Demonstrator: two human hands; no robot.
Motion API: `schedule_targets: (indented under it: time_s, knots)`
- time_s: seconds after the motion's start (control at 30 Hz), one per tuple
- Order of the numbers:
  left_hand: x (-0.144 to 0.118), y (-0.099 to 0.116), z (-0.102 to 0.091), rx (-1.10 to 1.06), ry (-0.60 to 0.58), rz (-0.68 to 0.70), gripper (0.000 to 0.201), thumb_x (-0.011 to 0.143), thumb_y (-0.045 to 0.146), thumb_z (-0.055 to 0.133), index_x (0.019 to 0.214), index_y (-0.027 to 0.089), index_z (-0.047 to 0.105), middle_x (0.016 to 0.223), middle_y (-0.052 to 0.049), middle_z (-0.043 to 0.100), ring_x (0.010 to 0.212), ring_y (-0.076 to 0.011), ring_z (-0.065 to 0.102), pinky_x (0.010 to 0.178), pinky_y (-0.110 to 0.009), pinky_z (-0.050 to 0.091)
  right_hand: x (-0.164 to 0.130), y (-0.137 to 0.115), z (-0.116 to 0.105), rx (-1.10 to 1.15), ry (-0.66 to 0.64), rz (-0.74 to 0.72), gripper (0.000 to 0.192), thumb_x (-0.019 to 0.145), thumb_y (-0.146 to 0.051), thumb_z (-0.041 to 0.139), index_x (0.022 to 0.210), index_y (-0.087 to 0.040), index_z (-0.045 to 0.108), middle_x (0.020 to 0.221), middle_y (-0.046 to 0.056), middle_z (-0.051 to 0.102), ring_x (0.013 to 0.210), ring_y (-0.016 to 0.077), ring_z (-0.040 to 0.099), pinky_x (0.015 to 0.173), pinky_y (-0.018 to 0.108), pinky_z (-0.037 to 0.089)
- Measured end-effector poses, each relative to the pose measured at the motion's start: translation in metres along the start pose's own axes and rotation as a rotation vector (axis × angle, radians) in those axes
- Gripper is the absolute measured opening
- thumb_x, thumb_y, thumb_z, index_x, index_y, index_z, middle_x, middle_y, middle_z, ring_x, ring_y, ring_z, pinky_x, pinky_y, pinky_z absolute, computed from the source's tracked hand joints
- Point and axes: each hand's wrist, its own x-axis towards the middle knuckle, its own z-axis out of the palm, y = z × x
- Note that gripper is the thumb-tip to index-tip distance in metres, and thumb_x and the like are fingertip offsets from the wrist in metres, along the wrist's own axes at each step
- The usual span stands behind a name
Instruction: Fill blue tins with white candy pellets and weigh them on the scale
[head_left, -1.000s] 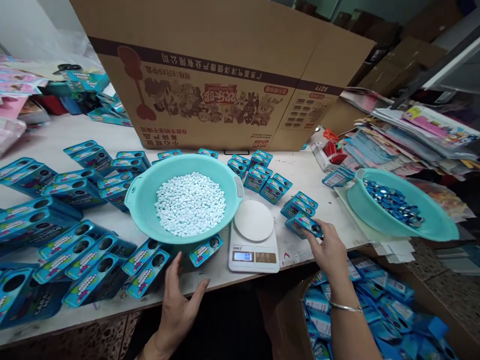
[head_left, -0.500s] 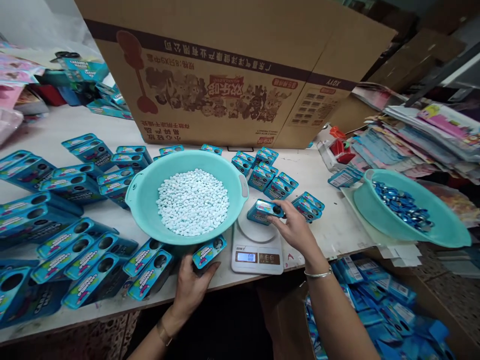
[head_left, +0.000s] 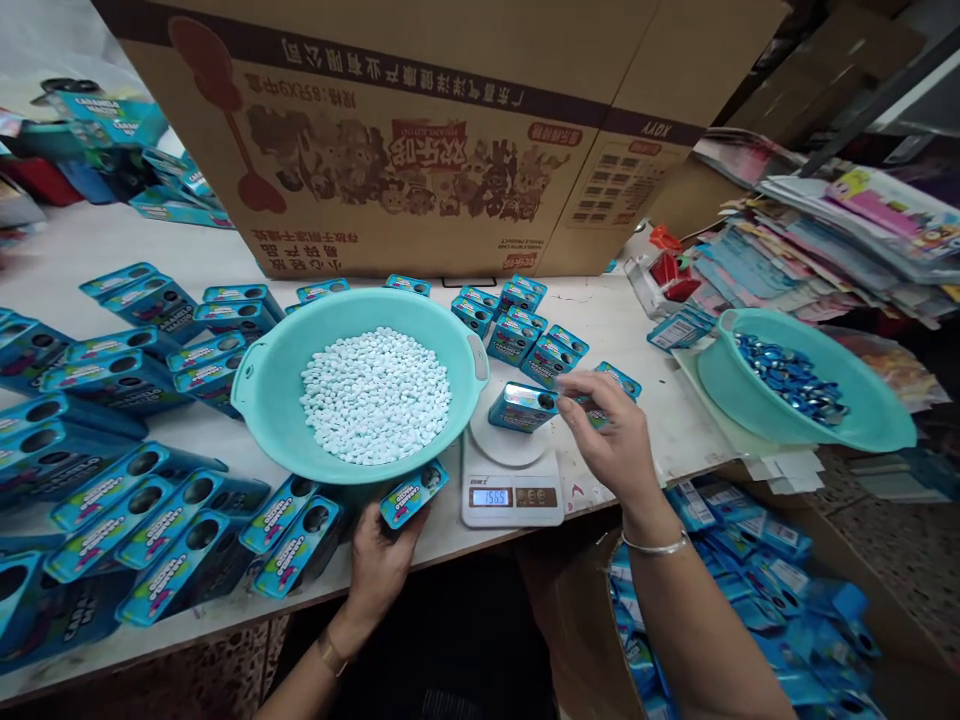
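A tin point(head_left: 520, 410) stands upright on the scale point(head_left: 512, 503), its top's long axis left to right, hole rightmost; beside it the right hand point(head_left: 609, 428) is half open, empty. The left hand point(head_left: 381, 556) clasps a second tin point(head_left: 413, 496), hole end slanting toward upper right.

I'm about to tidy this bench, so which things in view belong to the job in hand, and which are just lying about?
Seemingly part of the job:
white scale
blue box on it, beside the right hand
blue box in the left hand
bowl of white pellets
other blue boxes
perhaps bowl of blue pieces

Probably just lying about:
cardboard carton
stacked printed papers
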Motion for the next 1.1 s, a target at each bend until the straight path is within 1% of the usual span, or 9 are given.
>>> schedule_targets:
  time_s: [0.13, 0.3, 0.4, 0.53, 0.7, 0.8, 0.93, 1.0, 1.1]
  knots:
    - [0.0, 0.002, 0.001, -0.004, 0.018, -0.028, 0.043, 0.066, 0.05, 0.075, 0.089, 0.016, 0.063, 0.081, -0.006, 0.071, 0.074, -0.022, 0.066, 0.071, -0.036, 0.056, 0.044, -0.045, 0.044, 0.009, -0.326, -0.255, 0.024, 0.096, -0.033, 0.051, 0.113, -0.021, 0.062, 0.11, 0.008, 0.065, 0.106, 0.023, 0.059, 0.095, 0.042, 0.047]
    - [-0.001, -0.004, 0.001, 0.006, -0.03, -0.034, 0.042, 0.072, 0.053, 0.07, 0.091, 0.016, 0.063, 0.082, -0.006, 0.07, 0.074, -0.0212, 0.065, 0.074, -0.037, 0.055, 0.101, -0.075, 0.146, -0.259, -0.841, -0.361, 0.046, 0.089, -0.043, 0.061, 0.128, -0.019, 0.054, 0.125, 0.016, 0.057, 0.119, 0.0359, 0.047, 0.092, 0.051, 0.045]
    - [-0.002, -0.01, 0.0, 0.02, -0.024, -0.007, 0.041, 0.075, 0.05, 0.069, 0.099, 0.016, 0.063, 0.089, -0.007, 0.068, 0.082, -0.0224, 0.065, 0.079, -0.038, 0.054, 0.111, -0.078, 0.197, -0.312, -1.012, -0.302, 0.067, 0.084, -0.057, 0.06, 0.14, -0.022, 0.045, 0.137, 0.018, 0.048, 0.129, 0.0416, 0.039, 0.094, 0.054, 0.043]
    - [-0.001, -0.012, 0.0, 0.023, -0.012, 0.049, 0.046, 0.079, 0.044, 0.067, 0.115, 0.017, 0.06, 0.103, -0.01, 0.065, 0.102, -0.0265, 0.063, 0.092, -0.043, 0.05, 0.097, -0.079, 0.223, -0.307, -1.108, -0.319, 0.066, 0.082, -0.065, 0.057, 0.134, -0.024, 0.051, 0.139, 0.019, 0.045, 0.127, 0.0428, 0.041, 0.092, 0.054, 0.045]
    - [-0.001, -0.01, 0.001, 0.012, -0.019, 0.064, 0.048, 0.081, 0.044, 0.066, 0.12, 0.018, 0.057, 0.109, -0.012, 0.064, 0.107, -0.0282, 0.061, 0.095, -0.045, 0.048, 0.083, -0.088, 0.217, -0.399, -1.111, -0.425, 0.049, 0.086, -0.055, 0.059, 0.121, -0.022, 0.059, 0.131, 0.018, 0.051, 0.116, 0.0369, 0.05, 0.082, 0.047, 0.05]
    - [-0.002, -0.012, 0.001, -0.002, -0.027, 0.032, 0.044, 0.081, 0.045, 0.065, 0.115, 0.018, 0.059, 0.108, -0.012, 0.065, 0.106, -0.0277, 0.062, 0.095, -0.045, 0.048, 0.085, -0.093, 0.195, -0.383, -1.008, -0.476, 0.04, 0.087, -0.049, 0.061, 0.115, -0.021, 0.062, 0.125, 0.017, 0.055, 0.113, 0.0349, 0.051, 0.082, 0.047, 0.05]
    - [-0.001, -0.014, 0.001, -0.011, -0.035, 0.007, 0.035, 0.083, 0.048, 0.062, 0.101, 0.018, 0.061, 0.096, -0.01, 0.067, 0.095, -0.0273, 0.065, 0.089, -0.044, 0.052, 0.08, -0.081, 0.129, -0.184, -0.671, -0.466, 0.034, 0.093, -0.043, 0.055, 0.118, -0.021, 0.06, 0.122, 0.012, 0.06, 0.113, 0.0277, 0.053, 0.094, 0.044, 0.045]
    - [-0.001, -0.016, 0.002, 0.009, -0.024, 0.004, 0.037, 0.083, 0.048, 0.061, 0.104, 0.017, 0.059, 0.095, -0.011, 0.067, 0.093, -0.0281, 0.065, 0.086, -0.045, 0.053, 0.066, -0.061, 0.087, -0.109, -0.431, -0.354, 0.03, 0.095, -0.041, 0.053, 0.116, -0.022, 0.061, 0.117, 0.009, 0.064, 0.111, 0.024, 0.056, 0.096, 0.041, 0.044]
    - [-0.011, -0.017, 0.001, 0.098, 0.069, 0.063, 0.058, 0.081, 0.048, 0.064, 0.126, 0.014, 0.051, 0.118, -0.019, 0.062, 0.112, -0.0349, 0.059, 0.094, -0.05, 0.05, 0.035, -0.021, 0.035, -0.08, -0.096, -0.101, 0.024, 0.094, -0.039, 0.053, 0.107, -0.022, 0.064, 0.107, 0.008, 0.068, 0.104, 0.0236, 0.06, 0.095, 0.042, 0.045]
